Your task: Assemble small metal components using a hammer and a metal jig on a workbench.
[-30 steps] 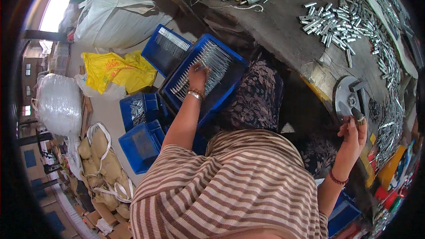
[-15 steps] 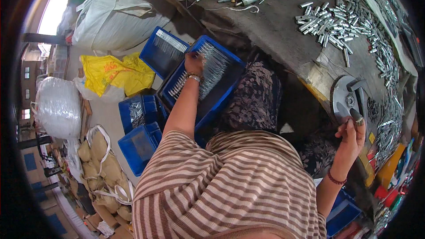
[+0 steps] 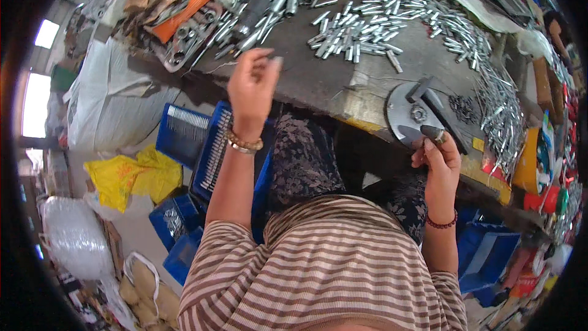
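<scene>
Up above the counter (image 3: 343,83) edge, the left hand (image 3: 252,86) hangs with its grip loosely curled, fingertips pinched together; whether it holds anything I cannot tell. Just beyond its fingers lies a scatter of small silver metal pins (image 3: 367,24), and further left of it a jumble of larger metal parts (image 3: 245,18). Below its wrist sits a blue crate (image 3: 214,153) of thin rods, with more blue bins (image 3: 177,227) and a yellow bag (image 3: 125,175) on the floor. The right hand (image 3: 438,159) has its grip closed on a small dark piece at the round grey metal fixture (image 3: 407,113), which stands directly ahead of it. A heap of pins (image 3: 502,116) lies right of that hand.
</scene>
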Motion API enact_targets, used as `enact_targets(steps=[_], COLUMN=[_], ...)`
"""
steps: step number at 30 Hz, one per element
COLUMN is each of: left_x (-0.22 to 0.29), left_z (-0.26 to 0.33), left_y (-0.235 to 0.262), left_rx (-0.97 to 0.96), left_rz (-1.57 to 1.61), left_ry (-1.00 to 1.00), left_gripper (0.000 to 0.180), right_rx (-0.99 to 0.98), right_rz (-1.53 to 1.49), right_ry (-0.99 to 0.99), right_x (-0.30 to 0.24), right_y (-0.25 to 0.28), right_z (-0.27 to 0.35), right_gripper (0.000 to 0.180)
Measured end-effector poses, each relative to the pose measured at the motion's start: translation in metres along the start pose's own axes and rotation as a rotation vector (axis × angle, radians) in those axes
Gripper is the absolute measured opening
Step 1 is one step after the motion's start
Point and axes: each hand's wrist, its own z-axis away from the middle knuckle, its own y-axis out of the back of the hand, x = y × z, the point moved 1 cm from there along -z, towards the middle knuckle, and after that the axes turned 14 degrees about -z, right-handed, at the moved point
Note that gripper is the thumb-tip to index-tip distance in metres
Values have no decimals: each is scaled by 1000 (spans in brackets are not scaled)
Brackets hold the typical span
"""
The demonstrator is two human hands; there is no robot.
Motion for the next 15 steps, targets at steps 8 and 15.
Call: enact_targets(steps=[8, 15], left_x=[42, 27], left_z=[-30, -39], left_y=[-69, -66], left_rx=[-202, -377], left_rz=[-423, -426], left_ry=[-308, -284], left_gripper=[42, 26], right_rx=[-14, -88], right_rz=[34, -9], right_ry=[-7, -166], right_x=[-19, -18], right_y=[11, 27], right_z=[21, 35], right_gripper=[22, 21])
